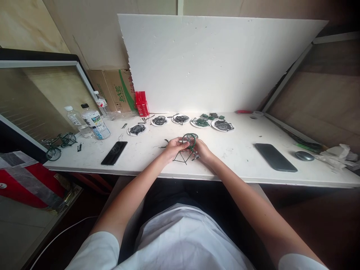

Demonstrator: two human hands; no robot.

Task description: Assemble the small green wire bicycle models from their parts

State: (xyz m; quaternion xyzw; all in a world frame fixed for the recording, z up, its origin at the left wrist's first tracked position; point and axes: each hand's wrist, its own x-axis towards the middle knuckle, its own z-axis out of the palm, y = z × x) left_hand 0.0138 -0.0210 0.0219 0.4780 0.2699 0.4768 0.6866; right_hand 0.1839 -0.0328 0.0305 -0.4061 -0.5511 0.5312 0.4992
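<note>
Between my hands, a little above the table's front edge, is a small green model bicycle [188,140] with spoked wheels and thin dark frame bars hanging below. My left hand [173,148] is closed on it from the left, the thumb against a wheel. From the right, my right hand [203,150] has its fingers closed round the model's other side; those fingertips are partly hidden. A few thin dark parts [165,144] lie just behind my left hand. Several white plates [128,132] with dark and green small parts stand in a row beyond.
A finished-looking model bicycle [60,144] stands at the left, near bottles [97,123]. One phone [114,153] lies left, another dark phone [275,157] right, beside a mouse [304,156] and crumpled tissue [336,156]. A white board [219,63] leans behind, next to a red box [142,104].
</note>
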